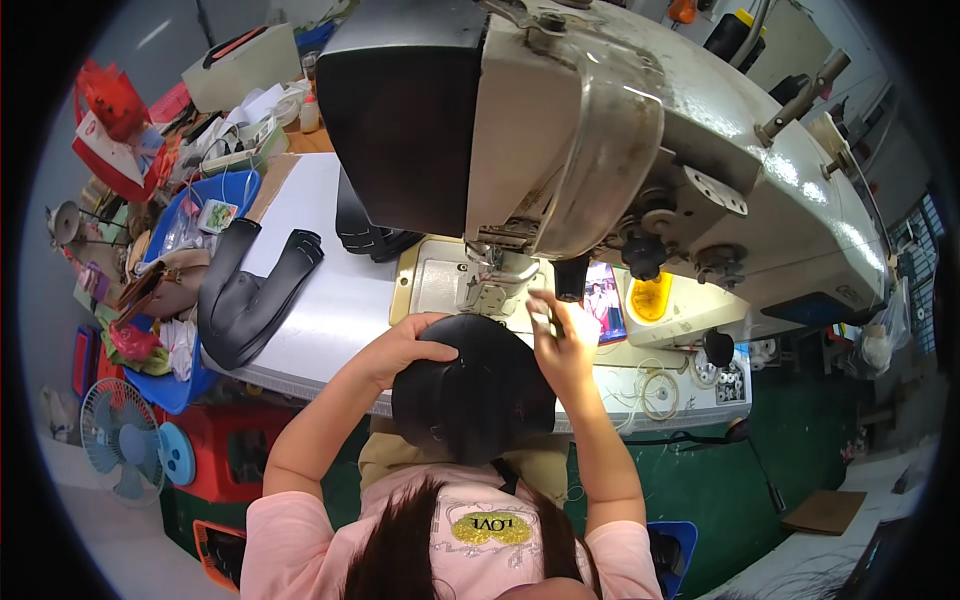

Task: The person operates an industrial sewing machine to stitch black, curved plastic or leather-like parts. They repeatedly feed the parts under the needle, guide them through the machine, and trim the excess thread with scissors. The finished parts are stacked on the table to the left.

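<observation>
My left hand [408,352] grips the left edge of a black leather-like piece [470,385], its thumb lying on top. The piece hangs curved over the table's front edge, close before my body. Its far end lies by the presser foot [492,290] of a large industrial sewing machine [570,130]. To the right of the foot is my right hand [566,345], raised off the piece with its fingers bent together. A small dark thing shows between those fingers, too small to name.
Curved black pieces [245,300] lie on the white table to the left, with more stacked black pieces [370,235] behind. A phone [604,300] and a yellow-filled dish [650,297] sit beneath the machine arm. Bobbins [730,382] and a thread coil [659,393] are at right; a blue basket [185,388] stands left.
</observation>
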